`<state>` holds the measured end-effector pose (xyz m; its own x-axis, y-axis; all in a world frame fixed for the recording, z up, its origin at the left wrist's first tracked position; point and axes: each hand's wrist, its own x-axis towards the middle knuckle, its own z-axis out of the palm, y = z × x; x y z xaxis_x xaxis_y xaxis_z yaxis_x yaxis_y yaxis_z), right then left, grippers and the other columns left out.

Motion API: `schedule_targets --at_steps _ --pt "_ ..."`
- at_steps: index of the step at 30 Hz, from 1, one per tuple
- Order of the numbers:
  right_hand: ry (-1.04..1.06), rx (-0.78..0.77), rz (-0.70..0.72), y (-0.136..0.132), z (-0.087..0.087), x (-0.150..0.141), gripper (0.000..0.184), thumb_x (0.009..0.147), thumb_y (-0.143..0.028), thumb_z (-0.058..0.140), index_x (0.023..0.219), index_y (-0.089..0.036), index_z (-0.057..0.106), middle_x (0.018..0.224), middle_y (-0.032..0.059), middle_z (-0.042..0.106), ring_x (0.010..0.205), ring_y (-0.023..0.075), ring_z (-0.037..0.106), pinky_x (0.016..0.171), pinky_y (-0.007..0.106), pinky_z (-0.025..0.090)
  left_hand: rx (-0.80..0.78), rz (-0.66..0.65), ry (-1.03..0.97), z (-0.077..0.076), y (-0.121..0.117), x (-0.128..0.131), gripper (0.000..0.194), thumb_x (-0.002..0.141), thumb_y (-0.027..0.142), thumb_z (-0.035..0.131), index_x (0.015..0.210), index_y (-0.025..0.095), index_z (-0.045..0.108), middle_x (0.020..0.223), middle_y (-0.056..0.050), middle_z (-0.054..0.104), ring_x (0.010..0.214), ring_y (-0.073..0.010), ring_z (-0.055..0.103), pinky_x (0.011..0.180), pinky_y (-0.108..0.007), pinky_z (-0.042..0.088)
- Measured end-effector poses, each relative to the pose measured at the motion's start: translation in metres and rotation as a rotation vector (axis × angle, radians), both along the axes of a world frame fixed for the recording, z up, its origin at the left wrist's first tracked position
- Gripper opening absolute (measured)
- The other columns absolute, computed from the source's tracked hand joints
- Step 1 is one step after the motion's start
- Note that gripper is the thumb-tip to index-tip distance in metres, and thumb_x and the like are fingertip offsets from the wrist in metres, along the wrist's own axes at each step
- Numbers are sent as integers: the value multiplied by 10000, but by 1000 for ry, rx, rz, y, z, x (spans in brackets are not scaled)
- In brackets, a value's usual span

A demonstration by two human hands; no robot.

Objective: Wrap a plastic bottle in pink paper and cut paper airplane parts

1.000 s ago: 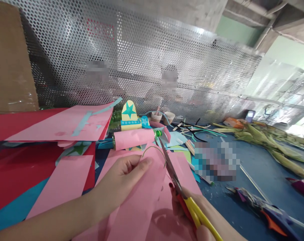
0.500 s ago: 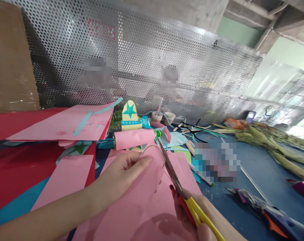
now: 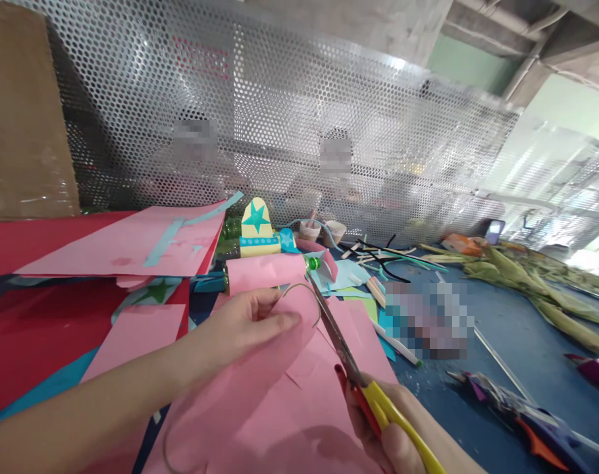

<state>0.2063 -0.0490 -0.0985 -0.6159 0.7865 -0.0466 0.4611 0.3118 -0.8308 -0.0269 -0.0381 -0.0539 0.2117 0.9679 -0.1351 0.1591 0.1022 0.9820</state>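
Note:
My left hand (image 3: 245,326) pinches the top edge of a pink paper piece (image 3: 260,382) with a drawn curved outline, lifted off the table. My right hand (image 3: 393,428), low at the frame's bottom, is wrapped round the yellow and red handles of scissors (image 3: 351,365). The scissor blades point up and left, and their tips meet the pink paper's right edge near the curve. Under both lies a larger pink sheet (image 3: 343,329) with cuts in it.
A bottle wrapped in pink paper (image 3: 267,272) and a yellow star-decorated piece (image 3: 257,229) sit behind. Red (image 3: 37,329) and pink sheets (image 3: 131,243) cover the left. Strips, sticks, cups (image 3: 322,230) and corn husks (image 3: 536,283) lie on the blue table. Two people sit beyond a perforated metal screen (image 3: 299,118).
The pink piece has swung leftward in my left hand as the scissors worked round the curve. More of the sheet beneath now shows.

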Motion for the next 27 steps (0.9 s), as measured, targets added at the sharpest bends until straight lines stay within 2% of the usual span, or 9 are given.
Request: schedule_targets --at_steps 4,10,14,19,27 --pt "22 -41 7 -1 7 -1 730 701 -949 271 656 -231 398 532 -35 398 513 132 434 468 259 342 -32 1 -27 0 7 -8 377 689 504 751 672 176 566 636 59 476 596 -109 443 553 -219 332" --pt "36 -68 -3 -5 15 -1 767 659 -980 168 650 -244 383 556 -36 366 537 138 400 520 268 384 -66 -38 -12 8 10 -16 382 694 502 774 608 166 613 588 54 511 552 -96 453 542 -213 348" --pt "66 -104 -18 -7 13 2 762 664 -976 214 678 -237 396 582 -44 357 555 128 386 532 251 383 -59 -7 18 10 10 -21 325 701 501 774 698 180 724 646 18 629 596 -120 539 557 -215 398" --pt "25 -65 -4 -7 9 3 748 703 -952 217 681 -226 396 582 -48 351 552 116 372 512 236 350 -80 39 -3 14 11 -24 261 694 467 785 723 208 770 715 -7 714 627 -133 596 565 -207 442" --pt "52 -54 -53 -11 7 7 758 713 -938 267 704 -211 481 612 -24 401 572 132 446 576 252 465 -23 23 36 17 13 -28 265 673 458 792 696 196 763 701 -18 702 633 -141 587 543 -209 444"
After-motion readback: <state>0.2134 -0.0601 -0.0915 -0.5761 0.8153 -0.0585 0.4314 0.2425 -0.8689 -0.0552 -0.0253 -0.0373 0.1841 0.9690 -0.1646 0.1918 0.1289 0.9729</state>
